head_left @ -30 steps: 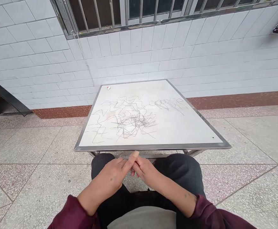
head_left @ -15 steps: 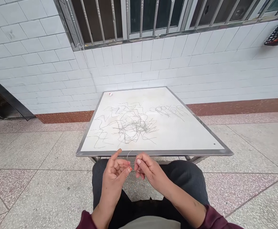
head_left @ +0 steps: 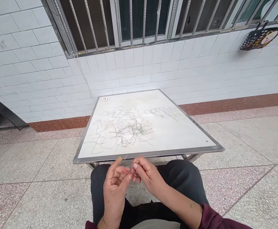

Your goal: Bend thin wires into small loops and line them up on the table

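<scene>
A thin wire point(head_left: 125, 161) rises in a curve between my hands, just in front of the table's near edge. My left hand point(head_left: 117, 181) pinches it between thumb and a finger, with the index finger raised and a tan wrap on its tip. My right hand point(head_left: 146, 173) has thumb and index finger pressed together on the same wire, its fingertips close against the left ones. On the white table point(head_left: 184, 136) lies a tangled pile of thin wires point(head_left: 134, 129), with bent wires at its left and back. A row of looped wires point(head_left: 164, 111) lies farther right.
A small red and white object point(head_left: 105, 99) sits at the table's back left corner, and a dark speck point(head_left: 206, 141) near the right corner. Behind stands a tiled wall point(head_left: 129, 70) with a barred window. A patterned bag point(head_left: 260, 38) hangs at the right. My knees are under the near edge.
The view has shifted, bringing more of the hanging bag into sight. My hands have come closer together, and the wire's curved part now stands at a different angle.
</scene>
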### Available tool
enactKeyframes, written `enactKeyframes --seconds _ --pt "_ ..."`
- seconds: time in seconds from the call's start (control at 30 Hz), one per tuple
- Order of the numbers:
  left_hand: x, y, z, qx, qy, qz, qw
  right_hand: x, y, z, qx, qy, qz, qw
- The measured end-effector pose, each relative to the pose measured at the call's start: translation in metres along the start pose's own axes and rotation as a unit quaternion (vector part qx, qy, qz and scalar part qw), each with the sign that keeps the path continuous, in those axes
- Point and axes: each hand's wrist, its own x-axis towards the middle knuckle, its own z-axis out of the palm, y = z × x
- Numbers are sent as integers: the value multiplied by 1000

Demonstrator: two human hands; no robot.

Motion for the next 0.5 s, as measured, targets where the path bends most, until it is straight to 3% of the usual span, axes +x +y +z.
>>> enactKeyframes --seconds 0.27,0.5 --pt "-1 -9 -5 -9 41 7 999 1 -6 -3 21 7 -1 1000" --pt "-3 -5 -4 24 -32 -32 999 4 -6 -14 78 18 59 995"
